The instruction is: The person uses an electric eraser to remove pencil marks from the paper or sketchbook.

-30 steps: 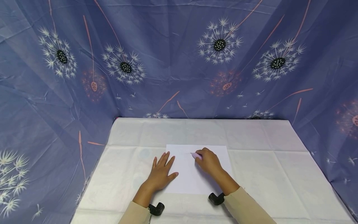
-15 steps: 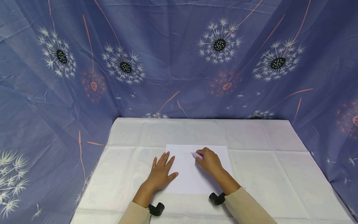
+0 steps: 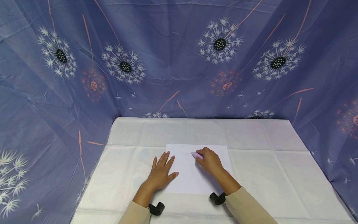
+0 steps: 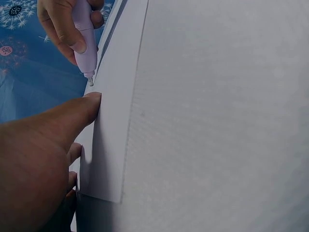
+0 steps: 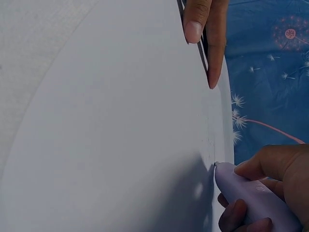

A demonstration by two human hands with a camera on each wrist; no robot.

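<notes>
A white sheet of paper lies on the covered table. My left hand rests on its left side with the fingers spread. My right hand grips a lavender, pen-shaped electric eraser over the upper part of the sheet. In the left wrist view the small pale tip of the electric eraser points down at the paper. Tiny crumbs and faint marks lie near that tip in the right wrist view. My right palm hides the rear of the tool in the head view.
A creased white cloth covers the table. Behind and beside it hangs a blue curtain with a dandelion print. Black wrist cameras, such as the left one, sit under both wrists near the table surface.
My right hand and the electric eraser have shifted only a hair to the right, the tip staying over the same area. The left hand and the paper have kept their places.
</notes>
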